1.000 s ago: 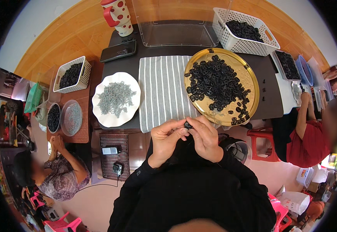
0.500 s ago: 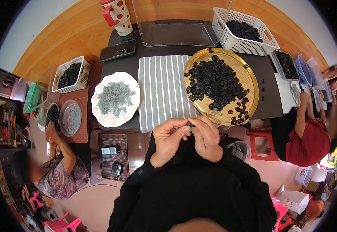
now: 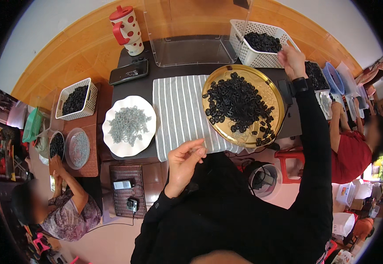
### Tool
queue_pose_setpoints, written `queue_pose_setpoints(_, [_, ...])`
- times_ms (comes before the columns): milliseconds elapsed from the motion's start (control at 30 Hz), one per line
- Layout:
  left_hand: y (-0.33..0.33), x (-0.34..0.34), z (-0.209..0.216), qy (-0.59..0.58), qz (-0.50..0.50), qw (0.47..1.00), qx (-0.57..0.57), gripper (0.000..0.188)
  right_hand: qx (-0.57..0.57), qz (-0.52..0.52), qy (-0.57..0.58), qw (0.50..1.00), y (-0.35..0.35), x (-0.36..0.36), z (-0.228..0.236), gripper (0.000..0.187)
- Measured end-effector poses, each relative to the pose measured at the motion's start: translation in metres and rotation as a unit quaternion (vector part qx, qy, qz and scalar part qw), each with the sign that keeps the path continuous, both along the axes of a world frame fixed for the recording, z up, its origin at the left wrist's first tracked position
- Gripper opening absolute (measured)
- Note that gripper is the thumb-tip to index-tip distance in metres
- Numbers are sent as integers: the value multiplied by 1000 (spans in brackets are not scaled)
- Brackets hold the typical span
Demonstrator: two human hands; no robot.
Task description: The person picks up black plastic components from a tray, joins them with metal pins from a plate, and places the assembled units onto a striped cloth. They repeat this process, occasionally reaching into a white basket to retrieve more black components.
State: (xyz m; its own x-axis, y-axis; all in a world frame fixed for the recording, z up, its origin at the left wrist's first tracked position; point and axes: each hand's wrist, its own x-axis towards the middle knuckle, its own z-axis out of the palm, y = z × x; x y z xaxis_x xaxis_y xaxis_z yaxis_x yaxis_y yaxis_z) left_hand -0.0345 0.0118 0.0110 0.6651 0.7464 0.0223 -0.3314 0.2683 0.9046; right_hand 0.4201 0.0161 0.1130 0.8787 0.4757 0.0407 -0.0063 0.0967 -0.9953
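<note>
My right hand [image 3: 293,63] reaches over the right end of a white perforated basket [image 3: 261,58] holding small black plastic pieces [image 3: 263,42]. Its fingers are loosely parted and bent, and nothing shows between them. In front of the striped cloth [image 3: 180,114] is my left hand [image 3: 185,166], its fingers curled and its thumb close to the index finger. Something tiny and pale may be at those fingertips, too small to name. A gold round tray [image 3: 280,121] bears a heap of black pieces [image 3: 239,101]. Small grey clear pieces [image 3: 130,125] lie on a white scalloped plate [image 3: 116,148].
At the back stand a dotted tumbler [image 3: 132,37], a phone [image 3: 130,71] and a clear plastic box [image 3: 191,50]. A person [image 3: 68,211] works at the left table, another [image 3: 354,149] at the right. A red stool [image 3: 288,165] and a bin [image 3: 265,180] are below the table.
My hands were together over a small black piece; now the right has moved far right to the white basket. My left hand stays near the cloth. The whole view has shifted slightly.
</note>
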Motion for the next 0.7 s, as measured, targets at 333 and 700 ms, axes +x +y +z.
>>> queue_pose_setpoints(333, [4, 0, -2, 24, 27, 999, -14, 23, -45, -30, 178, 983, 26, 66, -55, 39])
queue_pose_setpoints(700, [14, 9, -4, 33, 35, 999, -19, 20, 180, -38, 162, 969, 12, 11, -75, 5])
